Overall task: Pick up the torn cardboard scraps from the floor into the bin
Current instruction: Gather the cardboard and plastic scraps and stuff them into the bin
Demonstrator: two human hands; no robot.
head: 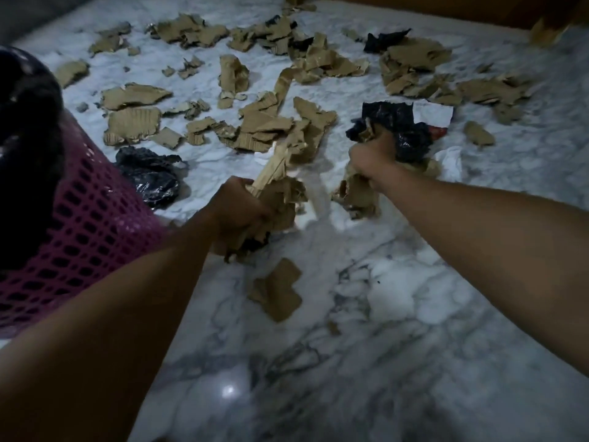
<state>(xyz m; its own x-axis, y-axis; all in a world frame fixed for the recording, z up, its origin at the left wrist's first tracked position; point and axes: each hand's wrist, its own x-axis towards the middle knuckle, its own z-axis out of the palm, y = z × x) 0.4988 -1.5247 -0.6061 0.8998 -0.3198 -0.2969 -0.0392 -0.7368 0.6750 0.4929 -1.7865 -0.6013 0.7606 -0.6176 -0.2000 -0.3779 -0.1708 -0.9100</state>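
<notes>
Torn brown cardboard scraps point(261, 122) lie scattered over the white marble floor. My left hand point(237, 208) grips a bunch of cardboard scraps point(280, 199) above the floor, just right of the pink mesh bin point(92, 224). My right hand point(371, 162) grips another bunch of cardboard point(358, 196) together with crumpled black plastic point(404, 132). One loose scrap point(277, 293) lies on the floor below my left hand. The bin has a black liner point(25, 154) and stands at the left edge.
Crumpled black plastic point(149, 177) lies beside the bin, another piece point(382, 39) at the far right. A white paper piece point(432, 113) lies behind my right hand. A wooden edge point(446, 11) borders the floor at the top. Bare marble spreads across the near floor.
</notes>
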